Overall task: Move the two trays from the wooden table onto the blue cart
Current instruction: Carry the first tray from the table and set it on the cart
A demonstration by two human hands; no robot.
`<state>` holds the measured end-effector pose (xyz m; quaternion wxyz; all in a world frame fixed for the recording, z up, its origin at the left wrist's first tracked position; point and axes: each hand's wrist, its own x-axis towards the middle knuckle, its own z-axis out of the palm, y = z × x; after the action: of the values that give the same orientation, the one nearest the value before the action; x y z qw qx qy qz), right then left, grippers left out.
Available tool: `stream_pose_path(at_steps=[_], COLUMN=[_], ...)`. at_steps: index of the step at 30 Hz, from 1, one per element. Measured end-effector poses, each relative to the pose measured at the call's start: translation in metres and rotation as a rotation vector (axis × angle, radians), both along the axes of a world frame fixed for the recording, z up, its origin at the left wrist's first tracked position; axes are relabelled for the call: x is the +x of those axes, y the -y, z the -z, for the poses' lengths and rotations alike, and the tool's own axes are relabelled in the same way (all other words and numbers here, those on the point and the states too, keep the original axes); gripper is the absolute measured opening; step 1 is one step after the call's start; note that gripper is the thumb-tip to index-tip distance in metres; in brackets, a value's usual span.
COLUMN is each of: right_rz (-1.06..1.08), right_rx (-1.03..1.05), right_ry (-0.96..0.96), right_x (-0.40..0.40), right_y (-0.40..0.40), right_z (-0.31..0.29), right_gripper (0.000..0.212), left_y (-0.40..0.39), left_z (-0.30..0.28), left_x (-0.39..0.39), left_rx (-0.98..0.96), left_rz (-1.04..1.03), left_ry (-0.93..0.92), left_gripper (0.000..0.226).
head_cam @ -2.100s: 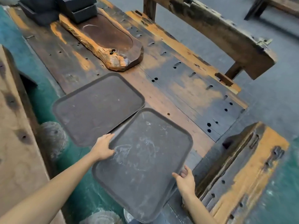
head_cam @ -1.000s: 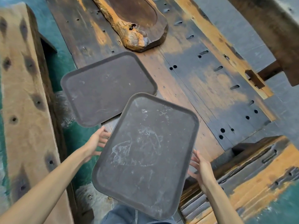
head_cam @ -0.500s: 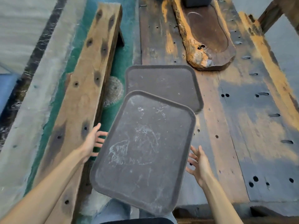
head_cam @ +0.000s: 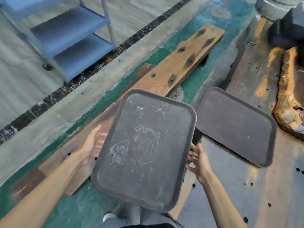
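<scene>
Held tray [head_cam: 144, 152]: dark, scuffed with pale marks, nothing on it — lifted off the wooden table [head_cam: 256, 186], over the plank bench [head_cam: 177, 66] and green floor.
Left hand [head_cam: 92, 145]: at the tray's left edge, fingers tucked under it.
Right hand [head_cam: 199, 163]: at the right edge, fingers spread beneath the rim.
Second tray [head_cam: 236, 125]: bare, flat on the table, beside a live-edge wooden slab [head_cam: 289, 99].
Blue cart [head_cam: 69, 33]: upper left — visible shelves bare, well apart.

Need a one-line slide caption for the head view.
Both hands, left and right, carry one dark tray toward the blue cart; second tray remains on the wooden table.
</scene>
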<state>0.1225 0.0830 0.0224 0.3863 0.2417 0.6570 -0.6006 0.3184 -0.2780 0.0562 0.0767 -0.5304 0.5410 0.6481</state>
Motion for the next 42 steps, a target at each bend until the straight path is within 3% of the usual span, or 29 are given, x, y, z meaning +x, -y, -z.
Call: stream_pose_path(at_steps=[16,23,32,38,42], right_rz=[-0.515,-0.727,-0.882,-0.905,-0.832], right_rx=[0.003,-0.042,-0.053,-0.067,-0.137], right_ry=[-0.149,-0.193,-0.175,-0.124,0.018], right_x=[0.203,0.292,0.371,0.415,0.430], right_y=[0.238,0.343,0.471,0.581,0.651], right_z=[-0.028,-0.046,-0.047,-0.031,-0.023], right_gripper=[0.043,0.046,0.047,0.047,0.048], left_y=[0.077,0.111,0.179,0.283,0.354], left_z=[-0.023,-0.043,-0.051,-0.049,-0.049], left_x=[0.353,0.467,0.559,0.594,0.609], left_rx=[-0.018,-0.102,-0.141,-0.176,-0.163], left_rz=[-0.481,-0.683,-0.809,-0.820,-0.844], left_ry=[-0.143,-0.149,-0.115,-0.076,-0.056], left_gripper=[0.080,0.078,0.072,0.046,0.062])
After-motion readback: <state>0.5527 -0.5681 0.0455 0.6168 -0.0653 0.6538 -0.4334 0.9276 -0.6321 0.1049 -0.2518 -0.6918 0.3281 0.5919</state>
